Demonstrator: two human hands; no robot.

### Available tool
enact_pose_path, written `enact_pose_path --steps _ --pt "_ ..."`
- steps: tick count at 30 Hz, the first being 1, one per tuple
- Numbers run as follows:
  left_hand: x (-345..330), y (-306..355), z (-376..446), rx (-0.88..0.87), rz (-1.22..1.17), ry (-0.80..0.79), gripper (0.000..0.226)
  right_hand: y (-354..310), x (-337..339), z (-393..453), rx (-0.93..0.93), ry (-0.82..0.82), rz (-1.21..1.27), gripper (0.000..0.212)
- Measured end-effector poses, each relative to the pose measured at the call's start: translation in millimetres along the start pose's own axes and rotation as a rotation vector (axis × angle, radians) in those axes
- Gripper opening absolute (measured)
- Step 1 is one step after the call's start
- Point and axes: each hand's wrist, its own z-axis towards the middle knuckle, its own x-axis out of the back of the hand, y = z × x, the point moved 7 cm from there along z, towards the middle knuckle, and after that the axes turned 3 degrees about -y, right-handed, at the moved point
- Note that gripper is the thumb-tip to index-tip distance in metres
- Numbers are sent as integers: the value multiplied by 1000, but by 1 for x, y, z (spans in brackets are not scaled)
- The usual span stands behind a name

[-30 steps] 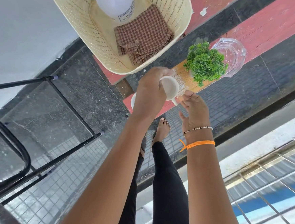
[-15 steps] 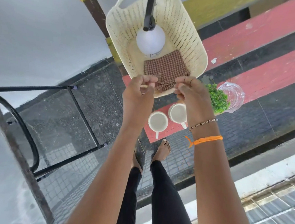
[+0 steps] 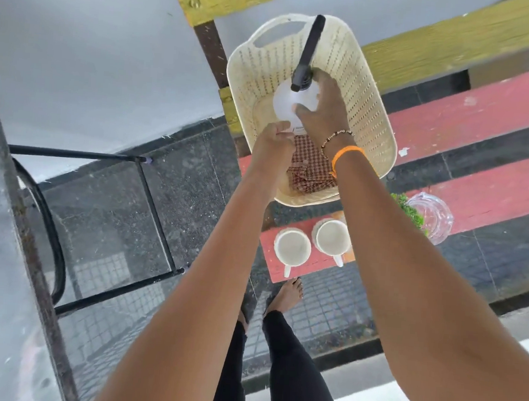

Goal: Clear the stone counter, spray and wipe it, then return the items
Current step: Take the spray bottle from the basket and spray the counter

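Spray bottle (image 3: 285, 102) in cream basket (image 3: 371, 113), my right hand (image 3: 322, 110) gripping it, my left hand (image 3: 272, 144) curled beside checked cloth (image 3: 310, 169), hold unclear.

Seen from above, the right hand (image 3: 322, 110) grips a white spray bottle (image 3: 285, 102) inside a cream basket (image 3: 368, 113). The left hand (image 3: 274, 145) hovers beside a checked cloth (image 3: 310, 169). Two white cups (image 3: 292, 247) sit below.

The arms were bare; the right wrist wore a bead bracelet (image 3: 336, 137) and an orange band (image 3: 346, 153), low centre black trousers (image 3: 294, 373).
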Motion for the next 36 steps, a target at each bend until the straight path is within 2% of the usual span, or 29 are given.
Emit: enact_pose_path --steps 5,9,14,17,22,28,32,36 --pt "11 2 -6 -24 20 21 31 -14 0 22 46 126 -21 23" --pt "23 3 -28 -39 -105 31 23 -18 4 1 91 168 31 19" --pt "46 11 -70 -73 -263 61 22 -59 29 -59 258 253 142 18" --pt "62 3 -101 -90 -347 103 22 -91 41 -95 341 225 201 22" --pt "92 -9 -148 -130 -480 211 26 -137 30 -147 397 136 248 10" --pt "152 -8 -200 -259 -548 317 24 -171 -25 -198 305 -72 364 19" --pt "205 -19 -240 -340 -596 343 22 -203 -67 -245 338 -123 326 25" --pt "276 -56 -296 -369 -648 410 21 -254 -119 -298 398 -148 333 35"
